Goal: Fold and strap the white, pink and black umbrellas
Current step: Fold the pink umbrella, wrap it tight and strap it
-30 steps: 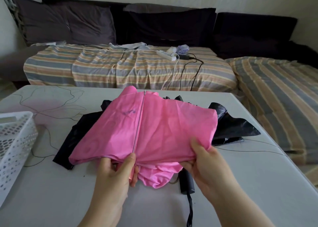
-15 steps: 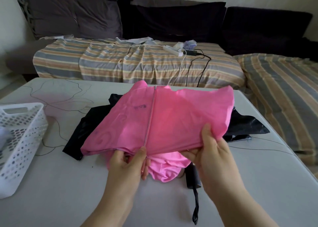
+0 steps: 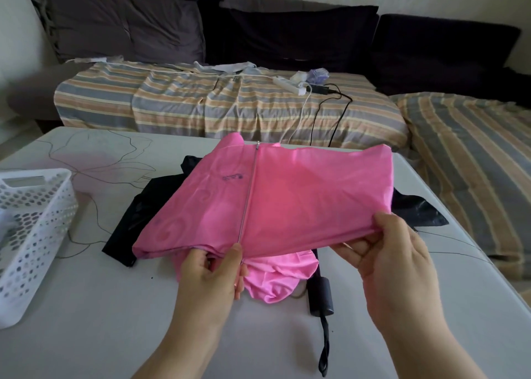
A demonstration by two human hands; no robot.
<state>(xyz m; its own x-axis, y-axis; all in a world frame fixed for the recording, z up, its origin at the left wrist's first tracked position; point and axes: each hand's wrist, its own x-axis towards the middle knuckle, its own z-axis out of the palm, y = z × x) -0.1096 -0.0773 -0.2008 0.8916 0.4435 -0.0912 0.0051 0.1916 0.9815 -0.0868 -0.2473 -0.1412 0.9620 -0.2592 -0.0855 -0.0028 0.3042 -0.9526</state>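
Note:
The pink umbrella (image 3: 287, 200) is held up over the table, its canopy spread flat with a metal rib running down the middle. My left hand (image 3: 211, 275) pinches the near edge of the canopy at the rib's lower end. My right hand (image 3: 393, 258) pinches the near right edge of the pink fabric. More pink fabric hangs bunched below. The black umbrella (image 3: 138, 217) lies on the table under the pink one; its black handle (image 3: 320, 295) and wrist strap point toward me. No white umbrella is clearly visible.
A white perforated basket (image 3: 31, 235) stands at the table's left edge. The white table (image 3: 100, 321) has a line-drawn flower print. Beyond it is a sofa with a striped cover (image 3: 201, 102), dark cushions, and a power strip (image 3: 290, 85) with cables.
My right hand has slid rightward along the pink canopy's near edge, stretching the fabric wider and flatter. My left hand stays at the rib end. The view has shifted slightly.

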